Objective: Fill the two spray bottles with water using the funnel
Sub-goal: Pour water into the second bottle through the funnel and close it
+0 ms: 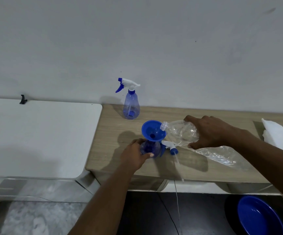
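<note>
A blue funnel [153, 131] sits in the neck of an open blue spray bottle [152, 148] on the wooden table [113, 133]. My left hand [134, 155] grips that bottle's body. My right hand [210, 132] holds a large clear water bottle [179, 133] tipped on its side, its open mouth over the funnel's rim. The removed white-and-blue spray head [170, 146] lies on the table just right of the bottle, its tube hanging past the front edge. A second blue spray bottle [131, 102] with its sprayer on stands upright at the back near the wall.
A white surface [35, 136] adjoins the table on the left. White paper or cloth [279, 134] lies at the right end. A blue bowl [259, 216] sits on the dark floor below at the right. The wall runs behind the table.
</note>
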`<state>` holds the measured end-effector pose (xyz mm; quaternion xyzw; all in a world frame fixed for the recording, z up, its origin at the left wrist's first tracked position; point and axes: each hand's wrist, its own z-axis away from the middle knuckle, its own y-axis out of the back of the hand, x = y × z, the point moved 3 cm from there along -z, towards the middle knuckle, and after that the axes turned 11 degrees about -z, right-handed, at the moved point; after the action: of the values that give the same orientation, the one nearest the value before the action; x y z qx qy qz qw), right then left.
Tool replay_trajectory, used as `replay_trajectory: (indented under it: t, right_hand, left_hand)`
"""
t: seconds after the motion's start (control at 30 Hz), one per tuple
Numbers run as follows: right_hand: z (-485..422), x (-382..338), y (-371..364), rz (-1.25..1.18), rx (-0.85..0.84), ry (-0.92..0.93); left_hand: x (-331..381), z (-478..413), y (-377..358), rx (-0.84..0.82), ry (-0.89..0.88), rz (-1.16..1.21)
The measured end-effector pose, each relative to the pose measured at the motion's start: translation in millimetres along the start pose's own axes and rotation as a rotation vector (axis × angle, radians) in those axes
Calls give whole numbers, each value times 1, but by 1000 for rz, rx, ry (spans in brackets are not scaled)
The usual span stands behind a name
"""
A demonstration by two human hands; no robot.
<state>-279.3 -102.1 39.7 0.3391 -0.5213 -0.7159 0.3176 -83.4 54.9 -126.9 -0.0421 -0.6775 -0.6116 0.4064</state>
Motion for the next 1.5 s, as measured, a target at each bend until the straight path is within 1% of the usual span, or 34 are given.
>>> replay_trajectory:
  t: [0.37,1.13,1.3,1.4,1.5]
  right_hand:
    - [-2,-4,7,76,-18,9]
    - [-3,-3,8,38,-48,2]
    - [-3,-1,5,11,-19,-9]
    - [-1,8,4,-84,40,-35]
    - [7,22,3,-372,199,-37]
  left_hand:
    - [-1,-1,-1,-9,8,-5]
    - [0,-2,0,-7,8,-49]
    - [-1,-1,0,2,-2,-26]
    - [-1,-1,0,-3,-2,-13]
    - [-1,-1,-1,0,-13,2]
